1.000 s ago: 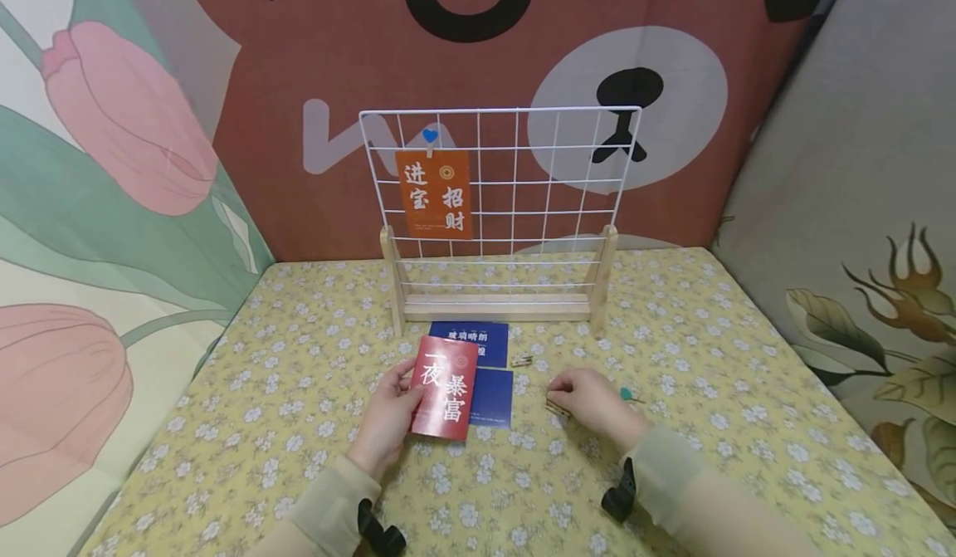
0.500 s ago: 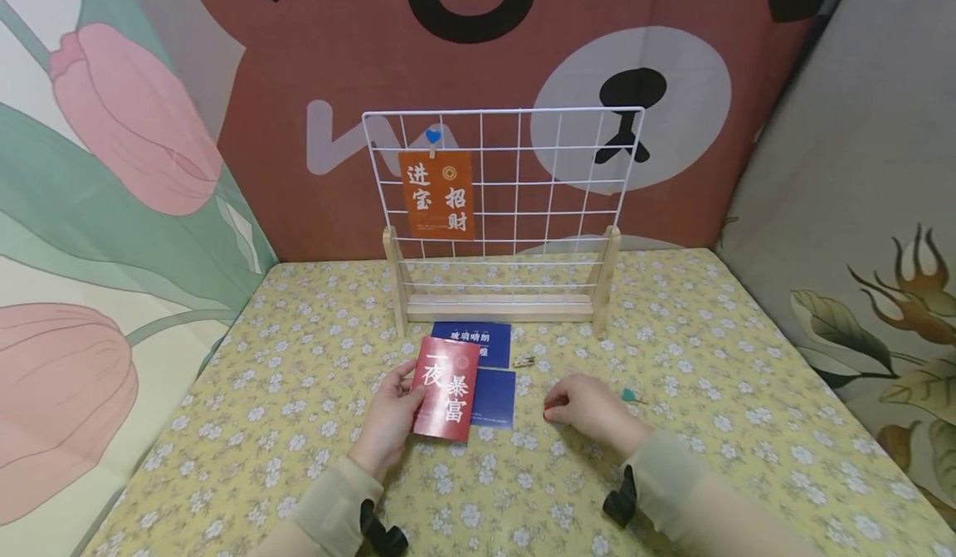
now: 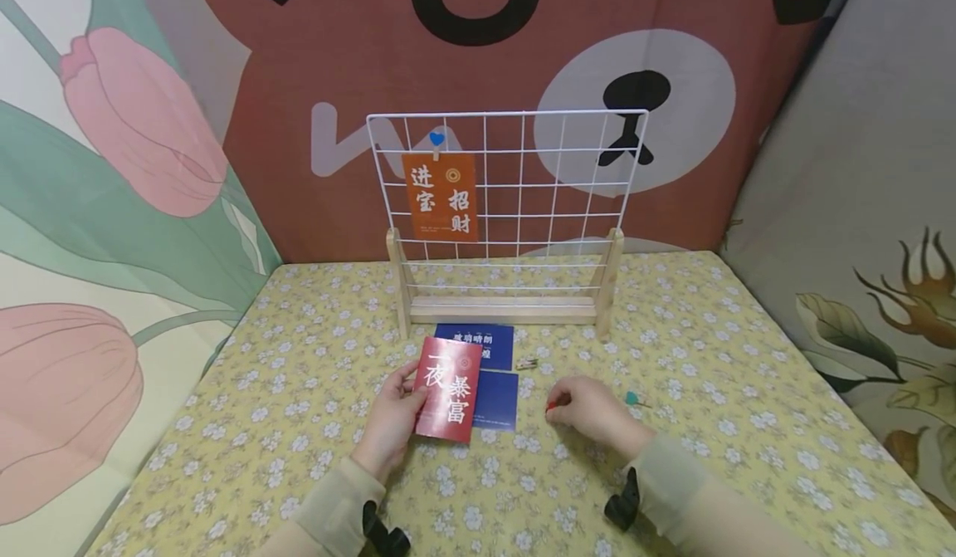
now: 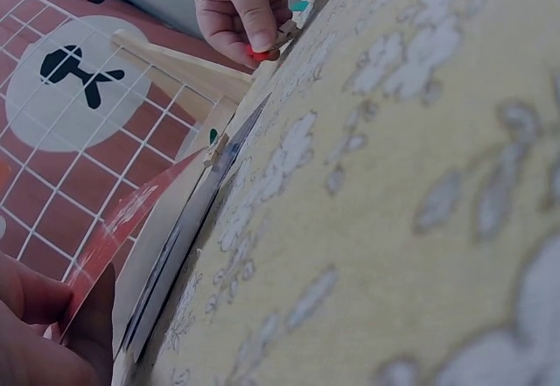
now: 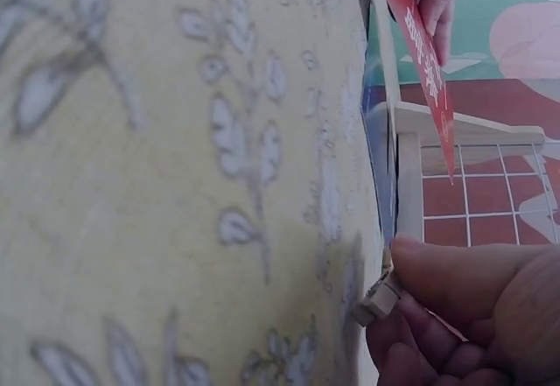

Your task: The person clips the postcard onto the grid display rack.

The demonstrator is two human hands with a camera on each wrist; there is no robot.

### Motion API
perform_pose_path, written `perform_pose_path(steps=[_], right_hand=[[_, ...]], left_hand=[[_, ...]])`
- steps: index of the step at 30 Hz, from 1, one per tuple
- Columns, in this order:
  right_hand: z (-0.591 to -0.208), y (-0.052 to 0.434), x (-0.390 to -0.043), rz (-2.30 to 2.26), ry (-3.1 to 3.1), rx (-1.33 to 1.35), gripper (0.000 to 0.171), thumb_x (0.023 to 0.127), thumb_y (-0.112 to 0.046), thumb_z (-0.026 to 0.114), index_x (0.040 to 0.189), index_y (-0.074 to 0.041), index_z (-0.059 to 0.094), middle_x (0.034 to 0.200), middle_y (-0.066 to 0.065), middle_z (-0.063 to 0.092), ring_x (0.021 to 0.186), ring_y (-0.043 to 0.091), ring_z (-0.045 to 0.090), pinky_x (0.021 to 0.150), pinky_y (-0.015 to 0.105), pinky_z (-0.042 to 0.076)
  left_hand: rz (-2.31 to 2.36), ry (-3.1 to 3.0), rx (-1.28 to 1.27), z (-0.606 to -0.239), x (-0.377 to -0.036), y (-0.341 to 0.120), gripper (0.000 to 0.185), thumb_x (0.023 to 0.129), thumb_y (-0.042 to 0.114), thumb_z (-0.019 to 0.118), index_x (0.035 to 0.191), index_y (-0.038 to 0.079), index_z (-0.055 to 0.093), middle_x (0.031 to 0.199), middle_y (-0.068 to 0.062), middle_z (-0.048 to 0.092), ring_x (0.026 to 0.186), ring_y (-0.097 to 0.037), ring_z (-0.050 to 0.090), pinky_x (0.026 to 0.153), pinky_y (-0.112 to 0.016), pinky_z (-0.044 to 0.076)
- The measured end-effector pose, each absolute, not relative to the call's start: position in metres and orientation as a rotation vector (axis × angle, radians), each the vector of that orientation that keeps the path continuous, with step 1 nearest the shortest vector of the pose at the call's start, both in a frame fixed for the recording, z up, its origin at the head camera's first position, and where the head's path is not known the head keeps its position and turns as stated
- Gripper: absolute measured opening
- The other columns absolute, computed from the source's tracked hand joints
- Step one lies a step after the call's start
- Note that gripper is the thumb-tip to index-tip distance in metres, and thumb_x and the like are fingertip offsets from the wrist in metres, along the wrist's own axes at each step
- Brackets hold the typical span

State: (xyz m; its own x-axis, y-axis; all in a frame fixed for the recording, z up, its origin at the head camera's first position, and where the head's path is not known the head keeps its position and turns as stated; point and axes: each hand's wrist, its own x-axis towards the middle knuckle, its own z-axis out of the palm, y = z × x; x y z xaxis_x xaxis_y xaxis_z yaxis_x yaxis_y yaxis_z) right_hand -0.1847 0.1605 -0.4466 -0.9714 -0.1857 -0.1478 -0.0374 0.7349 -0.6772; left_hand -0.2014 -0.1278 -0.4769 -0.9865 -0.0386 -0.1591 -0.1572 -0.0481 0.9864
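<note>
Risk: the small wooden clip (image 4: pixel 278 38) with a red tip could slip from the right hand (image 3: pixel 593 408), since only the fingertips pinch it, low over the counter (image 3: pixel 299 391). The red card (image 3: pixel 450 388) may flex or slide; the left hand (image 3: pixel 390 424) has its grip closed on the card's left edge alone, tilting it above two blue cards (image 3: pixel 493 399). A teal clip (image 3: pixel 631 398) lies just right of the right hand.

Red card (image 3: pixel 449 388) w/ white characters – tilted up off the cloth, lower edge over blue cards; small red-tipped wooden clip (image 3: pixel 551 405) – pinched just right of it.
</note>
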Motion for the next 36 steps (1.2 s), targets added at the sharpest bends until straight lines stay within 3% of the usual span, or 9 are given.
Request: perform_pose_path(steps=[6,13,20,28,36], right_hand=[[-0.444,0.164,-0.187,-1.101,2.720,-0.129,0.017,0.087,-0.016,0.072,0.103,-0.010,0.070,0.092,-0.002,0.063,0.079,0.012,0.058,0.065,0.032,0.050],[-0.437,0.169,-0.191,-1.162,2.716,-0.142,0.011,0.089,-0.015,0.069,0.099,-0.011,0.071,0.088,-0.002,0.064,0.075,0.013,0.057,0.063,0.032,0.048],[-0.431,0.171,-0.197,-1.181,2.742,-0.112,0.021,0.091,-0.015,0.067,0.110,-0.006,0.069,0.101,0.002,0.067,0.087,0.015,0.061,0.072,0.035,0.052],[-0.421,0.175,-0.203,-1.232,2.728,-0.079,0.019,0.092,-0.016,0.066,0.109,-0.008,0.070,0.103,0.001,0.067,0.089,0.016,0.061,0.073,0.037,0.052],[-0.405,0.182,-0.207,-1.257,2.748,-0.086,0.024,0.094,-0.022,0.064,0.112,-0.008,0.068,0.104,0.003,0.067,0.094,0.021,0.063,0.078,0.040,0.052]], left_hand=[[2.186,2.099,-0.240,-0.476,-0.203,-0.128,0.047,0.099,0.005,0.047,0.145,0.011,0.037,0.117,-0.017,0.050,0.096,-0.025,0.059,0.075,-0.035,0.056],[2.205,2.087,-0.223,-0.471,-0.204,-0.124,0.048,0.099,0.005,0.049,0.145,0.014,0.038,0.115,-0.016,0.051,0.094,-0.025,0.060,0.074,-0.035,0.056],[2.224,2.027,-0.198,-0.466,-0.206,-0.118,0.048,0.100,0.009,0.049,0.146,0.017,0.037,0.117,-0.015,0.049,0.098,-0.025,0.060,0.077,-0.036,0.056],[2.239,1.992,-0.136,-0.459,-0.210,-0.106,0.042,0.101,0.009,0.047,0.142,0.008,0.040,0.118,-0.016,0.050,0.097,-0.024,0.060,0.076,-0.035,0.056],[2.257,1.950,-0.158,-0.457,-0.217,-0.093,0.030,0.101,0.013,0.049,0.128,0.002,0.051,0.113,-0.014,0.055,0.093,-0.021,0.060,0.075,-0.033,0.055]])
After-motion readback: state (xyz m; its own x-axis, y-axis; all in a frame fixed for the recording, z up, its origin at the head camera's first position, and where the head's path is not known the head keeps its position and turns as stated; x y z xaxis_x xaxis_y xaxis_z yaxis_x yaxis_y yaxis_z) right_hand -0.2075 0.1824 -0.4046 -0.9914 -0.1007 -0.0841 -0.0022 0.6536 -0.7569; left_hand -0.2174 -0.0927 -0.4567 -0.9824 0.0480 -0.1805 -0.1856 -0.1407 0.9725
